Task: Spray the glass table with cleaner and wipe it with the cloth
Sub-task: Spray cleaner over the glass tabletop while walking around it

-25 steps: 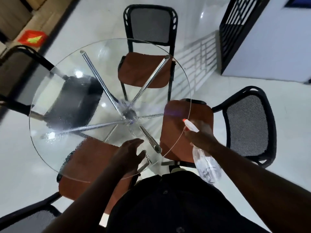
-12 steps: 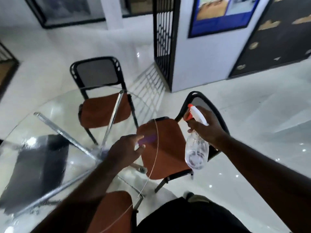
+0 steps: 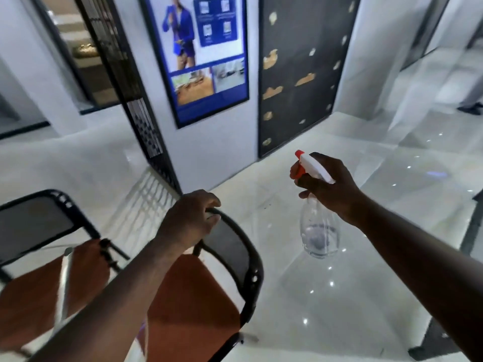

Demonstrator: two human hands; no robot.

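Right hand [image 3: 329,189] grips the spray bottle [image 3: 318,231] at its neck, over open white floor [image 3: 339,296]. Left hand [image 3: 190,220] curls over the black chair's [image 3: 248,257] top rail. The glass table [image 3: 63,286] shows only at lower left. The writing on the poster [image 3: 206,56] is too blurred to read.

Glossy white floor [image 3: 366,296], black chair [image 3: 232,246]

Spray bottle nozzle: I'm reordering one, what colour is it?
Orange-red nozzle on a white sprayer head; head view.
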